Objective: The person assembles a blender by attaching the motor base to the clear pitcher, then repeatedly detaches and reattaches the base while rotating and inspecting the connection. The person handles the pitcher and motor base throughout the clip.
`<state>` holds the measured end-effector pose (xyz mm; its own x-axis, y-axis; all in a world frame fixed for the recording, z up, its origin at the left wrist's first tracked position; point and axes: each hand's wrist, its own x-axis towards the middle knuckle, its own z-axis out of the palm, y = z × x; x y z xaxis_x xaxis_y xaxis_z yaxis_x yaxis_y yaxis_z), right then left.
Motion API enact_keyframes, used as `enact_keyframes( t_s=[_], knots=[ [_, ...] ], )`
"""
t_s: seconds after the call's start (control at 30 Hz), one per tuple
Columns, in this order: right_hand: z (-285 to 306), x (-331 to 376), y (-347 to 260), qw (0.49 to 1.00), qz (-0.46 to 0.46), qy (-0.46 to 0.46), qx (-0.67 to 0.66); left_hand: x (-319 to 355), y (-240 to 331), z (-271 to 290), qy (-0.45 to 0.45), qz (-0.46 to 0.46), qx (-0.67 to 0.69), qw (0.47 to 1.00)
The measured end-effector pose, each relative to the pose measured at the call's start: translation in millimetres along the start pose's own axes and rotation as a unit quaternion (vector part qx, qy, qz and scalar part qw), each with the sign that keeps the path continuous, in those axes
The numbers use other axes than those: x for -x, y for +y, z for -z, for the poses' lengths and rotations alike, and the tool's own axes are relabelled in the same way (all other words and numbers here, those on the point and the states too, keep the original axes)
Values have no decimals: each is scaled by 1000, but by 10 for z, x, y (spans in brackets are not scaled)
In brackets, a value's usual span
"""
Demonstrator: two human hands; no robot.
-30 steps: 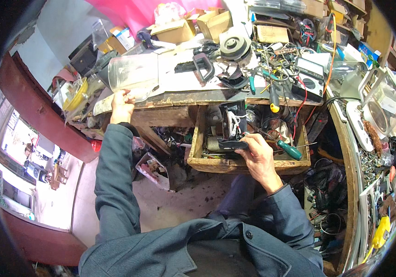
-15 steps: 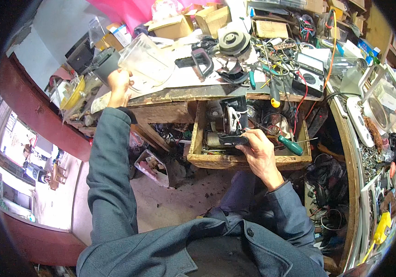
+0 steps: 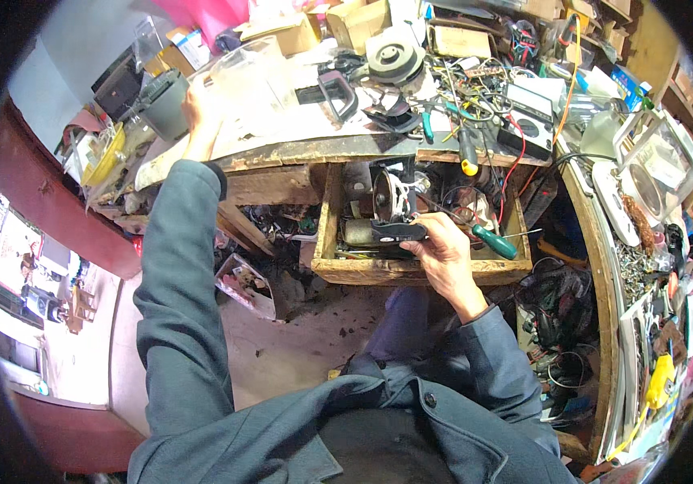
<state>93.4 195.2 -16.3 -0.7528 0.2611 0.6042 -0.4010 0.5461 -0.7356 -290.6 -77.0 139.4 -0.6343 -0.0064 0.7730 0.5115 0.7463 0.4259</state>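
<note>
Our right hand (image 3: 447, 252) grips a black appliance (image 3: 399, 233), opened, its wires (image 3: 399, 198) bare, not yet covered; whether our left hand (image 3: 203, 119) grasps the clear jug (image 3: 256, 81), we cannot tell.

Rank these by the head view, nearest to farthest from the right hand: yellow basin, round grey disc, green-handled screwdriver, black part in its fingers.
1. Black part: in the right hand.
2. Green-handled screwdriver: just right of the hand, at the drawer.
3. Round grey disc: toward the back of the bench.
4. Yellow basin: far left.
</note>
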Motion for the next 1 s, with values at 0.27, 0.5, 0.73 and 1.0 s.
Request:
enact_keyframes(
  t_s=[0.27,0.5,0.73,1.0],
  knots=[
    [-36,-6,66,998,5,-2,-67,304,13,189,87,-100,-21,991],
    [-17,38,123,978,-95,13,-186,1504,984,329,-199,76,318,924],
    [-25,-3,-21,1000,24,-7,-10,2385,1587,285,-493,316,526,617],
    [-59,40,-68,990,66,-29,123,2464,1627,305,-483,291,501,657]
  ],
)
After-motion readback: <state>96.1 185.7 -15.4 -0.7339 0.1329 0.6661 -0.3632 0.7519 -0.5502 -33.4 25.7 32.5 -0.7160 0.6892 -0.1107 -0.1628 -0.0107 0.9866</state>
